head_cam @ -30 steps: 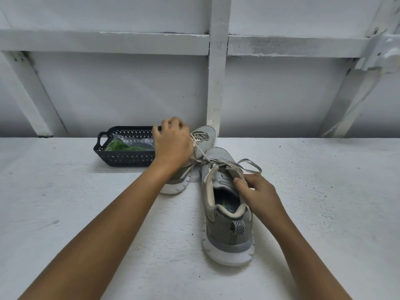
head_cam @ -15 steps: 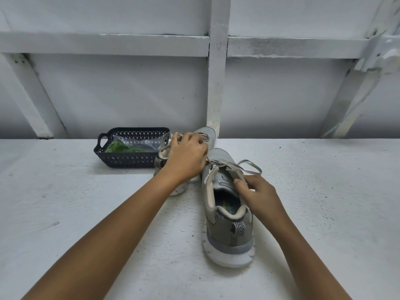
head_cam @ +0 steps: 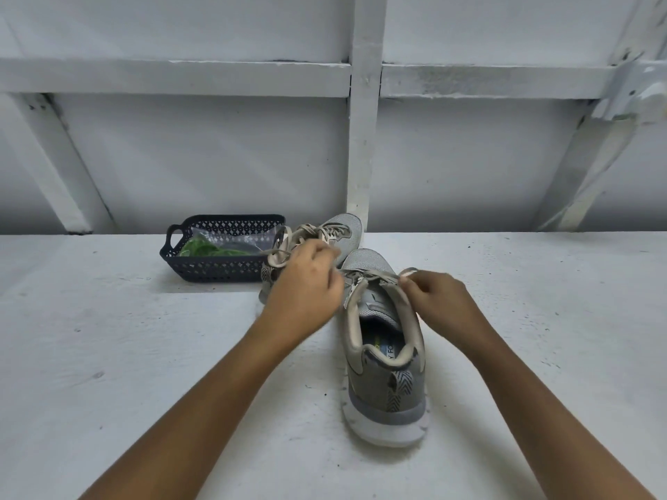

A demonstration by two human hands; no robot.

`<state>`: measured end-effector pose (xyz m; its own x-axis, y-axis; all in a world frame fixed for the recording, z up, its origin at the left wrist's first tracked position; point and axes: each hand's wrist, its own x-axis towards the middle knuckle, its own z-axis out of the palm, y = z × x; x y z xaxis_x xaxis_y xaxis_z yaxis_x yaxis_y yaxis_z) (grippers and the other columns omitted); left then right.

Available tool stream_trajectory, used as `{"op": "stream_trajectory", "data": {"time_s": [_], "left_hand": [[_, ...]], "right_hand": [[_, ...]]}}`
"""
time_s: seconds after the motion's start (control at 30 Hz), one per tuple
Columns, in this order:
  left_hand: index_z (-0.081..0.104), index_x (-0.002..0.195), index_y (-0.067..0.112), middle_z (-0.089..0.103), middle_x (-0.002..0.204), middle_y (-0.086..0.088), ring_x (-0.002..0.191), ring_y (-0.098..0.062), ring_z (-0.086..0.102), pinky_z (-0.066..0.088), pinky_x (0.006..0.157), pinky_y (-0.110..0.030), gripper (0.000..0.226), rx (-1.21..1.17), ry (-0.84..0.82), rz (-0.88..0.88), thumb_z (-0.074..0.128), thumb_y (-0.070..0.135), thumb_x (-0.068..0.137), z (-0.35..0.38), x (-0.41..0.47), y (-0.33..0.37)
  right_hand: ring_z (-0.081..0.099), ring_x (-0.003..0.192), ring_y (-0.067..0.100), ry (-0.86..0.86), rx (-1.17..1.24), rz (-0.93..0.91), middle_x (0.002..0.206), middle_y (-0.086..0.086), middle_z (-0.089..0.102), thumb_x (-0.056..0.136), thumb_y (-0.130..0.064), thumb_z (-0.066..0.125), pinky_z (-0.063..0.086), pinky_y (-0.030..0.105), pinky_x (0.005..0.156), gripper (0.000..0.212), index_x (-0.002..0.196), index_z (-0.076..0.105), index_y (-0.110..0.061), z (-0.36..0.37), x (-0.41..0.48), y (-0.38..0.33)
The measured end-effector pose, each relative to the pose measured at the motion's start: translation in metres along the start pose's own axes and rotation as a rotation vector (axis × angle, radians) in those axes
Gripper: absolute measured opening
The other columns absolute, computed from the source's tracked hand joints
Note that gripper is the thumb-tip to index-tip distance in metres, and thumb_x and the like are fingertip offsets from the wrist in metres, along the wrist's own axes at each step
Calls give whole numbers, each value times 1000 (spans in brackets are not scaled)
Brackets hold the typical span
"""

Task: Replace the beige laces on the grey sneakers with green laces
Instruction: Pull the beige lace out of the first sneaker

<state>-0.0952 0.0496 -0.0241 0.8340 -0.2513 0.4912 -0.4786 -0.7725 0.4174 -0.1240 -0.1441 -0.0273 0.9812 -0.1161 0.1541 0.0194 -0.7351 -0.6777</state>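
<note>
Two grey sneakers with beige laces stand on the white table. The near sneaker (head_cam: 386,373) points away from me, heel toward me. The far sneaker (head_cam: 335,234) lies behind it, half hidden by my left hand (head_cam: 306,283). That hand is curled at the left side of the near sneaker's bow; what its fingers hold is hidden. My right hand (head_cam: 438,301) pinches a beige lace loop (head_cam: 408,273) at the sneaker's right side. Green laces (head_cam: 205,249) lie in a clear bag in the dark basket (head_cam: 216,270).
The dark plastic basket stands at the back left, just left of the far sneaker. A white wall with beams (head_cam: 364,138) rises right behind the table's far edge.
My left hand came back from the far sneaker to the near sneaker's bow. My right hand let go of the collar and moved up to pinch the right lace loop.
</note>
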Motion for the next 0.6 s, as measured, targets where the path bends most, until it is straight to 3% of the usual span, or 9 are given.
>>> {"op": "stream_trajectory", "data": {"time_s": [0.07,0.17,0.33,0.43,0.6], "left_hand": [[52,131,7,47,130,-6,122,-19,45,33,102,-26,40,-151,-61,-78,49,25,95,3,-11,15],[36,143,18,34,145,1,134,-13,33,25,106,-24,59,-283,-216,-235,54,41,92,12,-21,26],[36,143,22,33,147,-3,137,-14,30,24,106,-22,58,-441,-254,-378,59,30,90,22,-27,28],[35,143,23,32,148,-2,137,-13,30,24,105,-21,56,-491,-244,-411,57,27,92,24,-29,30],[36,143,23,31,149,-1,136,-14,32,25,104,-21,53,-545,-236,-437,56,25,93,25,-31,31]], "right_hand": [[60,92,14,-24,-50,-46,104,3,70,94,-25,54,34,20,71,23,106,70,-13,3,18,1],[60,103,19,-93,-47,-83,115,6,64,90,-26,63,40,22,84,31,120,65,-19,11,39,4],[62,85,14,-163,-40,-140,95,3,70,87,-17,65,41,21,72,13,97,72,-16,8,47,5],[58,75,10,-265,-127,-164,81,-2,67,87,-14,60,41,18,64,9,84,67,-19,-9,43,4],[61,61,11,-511,-204,35,64,0,65,88,-9,49,51,22,60,19,76,64,-8,-34,40,5]]}}
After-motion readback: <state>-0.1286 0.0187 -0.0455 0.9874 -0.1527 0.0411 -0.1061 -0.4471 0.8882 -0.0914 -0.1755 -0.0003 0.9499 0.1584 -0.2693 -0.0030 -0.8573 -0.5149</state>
